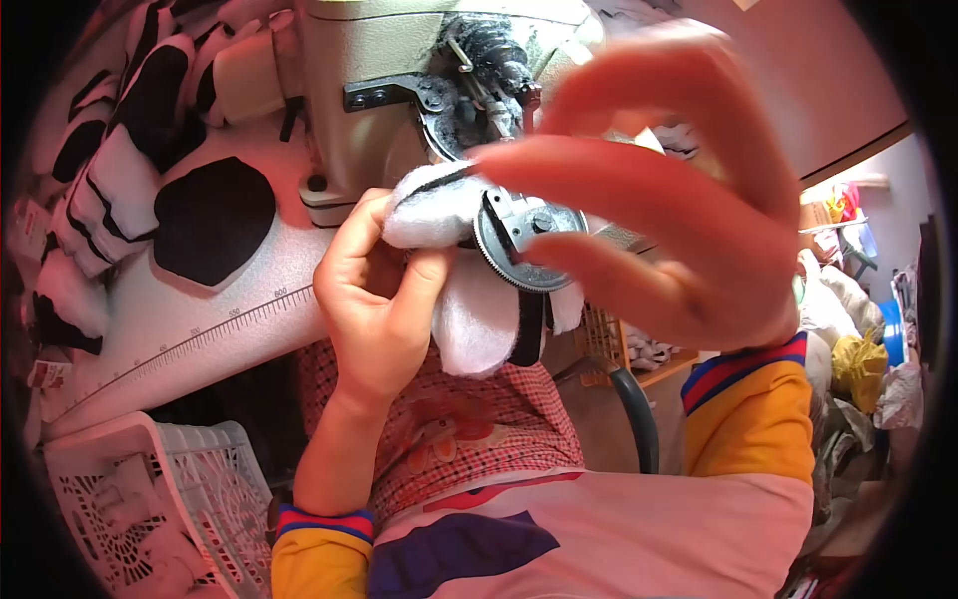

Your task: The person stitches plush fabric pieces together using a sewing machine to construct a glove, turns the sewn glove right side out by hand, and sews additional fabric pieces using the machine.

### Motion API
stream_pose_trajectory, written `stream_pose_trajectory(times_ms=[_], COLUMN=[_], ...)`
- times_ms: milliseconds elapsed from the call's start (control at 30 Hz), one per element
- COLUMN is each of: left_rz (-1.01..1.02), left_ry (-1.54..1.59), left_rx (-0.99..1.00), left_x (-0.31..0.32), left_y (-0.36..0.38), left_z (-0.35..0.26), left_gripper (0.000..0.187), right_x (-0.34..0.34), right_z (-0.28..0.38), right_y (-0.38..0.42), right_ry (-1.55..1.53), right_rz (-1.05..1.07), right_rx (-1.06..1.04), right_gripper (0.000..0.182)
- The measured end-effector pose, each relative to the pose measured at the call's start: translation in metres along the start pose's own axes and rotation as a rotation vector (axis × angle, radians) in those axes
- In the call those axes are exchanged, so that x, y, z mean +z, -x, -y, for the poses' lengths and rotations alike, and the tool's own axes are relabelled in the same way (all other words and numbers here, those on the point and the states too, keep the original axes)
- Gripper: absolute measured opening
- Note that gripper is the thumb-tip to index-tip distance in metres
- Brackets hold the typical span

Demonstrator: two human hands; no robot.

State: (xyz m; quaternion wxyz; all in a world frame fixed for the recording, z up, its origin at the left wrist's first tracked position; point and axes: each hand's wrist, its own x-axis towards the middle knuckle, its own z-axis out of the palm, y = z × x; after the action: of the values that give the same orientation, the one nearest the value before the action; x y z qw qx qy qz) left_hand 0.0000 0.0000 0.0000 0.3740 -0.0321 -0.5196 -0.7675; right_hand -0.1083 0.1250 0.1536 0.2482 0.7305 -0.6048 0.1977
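Note:
My left hand point(371, 304) pinches a white fluffy piece with black edging point(429, 215) between thumb and fingers, up against the sewing machine point(374, 50). Below that hand hangs another white padded part with a black strip point(477, 314), partly behind a round metal disc with a toothed rim point(539, 222). My right hand point(689, 200) is large and blurred over the machine's right side, fingers curved and apart. Its index fingertip overlaps the edge of the fluffy piece in this view, and its thumb tip lies across the disc. Nothing shows between its fingers.
A black rounded fabric piece point(214, 220) lies on the white table point(239, 334), which has a printed ruler scale. Stacked black-and-white pieces point(108, 205) sit at the left. Below stands a white plastic crate point(190, 499). Bags and a blue container point(891, 334) are at the right.

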Motion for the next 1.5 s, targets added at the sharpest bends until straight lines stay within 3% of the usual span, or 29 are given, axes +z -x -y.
stream_pose_trajectory(times_ms=[33,100,167,300,367,400,467,533,800,833,1000,1167,1233,1300,1367,1500], left_rz=[-0.005,-0.076,-0.093,-0.185,-0.143,-0.149,-0.194,-0.197,-0.216,-0.226,-0.268,-0.24,-0.249,-0.257,-0.286,-0.202], left_ry=[0.039,0.054,0.078,0.08,0.252,0.263,0.27,0.27,0.305,0.263,0.134,-0.198,-0.232,-0.267,0.034,0.012], left_rx=[-0.009,-0.012,0.052,-0.158,-0.226,-0.223,-0.048,-0.003,0.062,0.076,0.08,0.32,0.311,0.302,0.169,0.101], left_x=[0.004,0.007,0.005,0.002,0.002,0.005,0.012,0.013,0.011,0.011,0.012,0.009,0.008,0.01,0.017,0.011], left_y=[-0.001,-0.003,0.0,0.003,0.0,-0.001,-0.005,-0.005,-0.013,-0.013,-0.01,-0.014,-0.011,-0.01,-0.012,-0.008], left_z=[0.0,-0.003,0.005,0.001,0.003,0.006,0.013,0.014,0.006,0.006,0.005,0.007,0.008,0.007,0.005,0.011], left_gripper=[0.019,0.018,0.018,0.017,0.013,0.013,0.017,0.016,0.008,0.008,0.01,0.013,0.013,0.013,0.012,0.012], right_x=[0.003,0.025,0.026,0.025,0.024,0.023,0.021,0.024,0.03,0.031,0.039,0.041,0.043,0.042,0.041,0.035], right_z=[0.003,-0.004,-0.003,-0.012,-0.016,-0.015,-0.011,-0.01,-0.009,-0.008,-0.005,0.001,-0.007,-0.002,-0.003,-0.005], right_y=[-0.011,-0.028,-0.038,-0.037,-0.03,-0.03,-0.032,-0.035,-0.038,-0.038,-0.048,-0.05,-0.047,-0.049,-0.048,-0.05], right_ry=[-0.045,-0.174,-0.139,-0.277,-0.408,-0.284,-0.188,-0.108,-0.257,-0.315,-0.294,-0.341,-0.293,-0.264,-0.235,-0.306], right_rz=[0.178,0.256,0.482,0.531,0.431,0.404,0.38,0.309,0.369,0.368,0.35,0.325,0.301,0.322,0.338,0.374], right_rx=[0.035,-0.07,-0.032,-0.064,-0.028,-0.054,-0.012,0.028,0.2,0.273,0.222,0.323,0.162,0.171,0.183,0.242], right_gripper=[0.038,0.024,0.02,0.019,0.022,0.025,0.021,0.017,0.014,0.015,0.016,0.017,0.017,0.017,0.017,0.012])
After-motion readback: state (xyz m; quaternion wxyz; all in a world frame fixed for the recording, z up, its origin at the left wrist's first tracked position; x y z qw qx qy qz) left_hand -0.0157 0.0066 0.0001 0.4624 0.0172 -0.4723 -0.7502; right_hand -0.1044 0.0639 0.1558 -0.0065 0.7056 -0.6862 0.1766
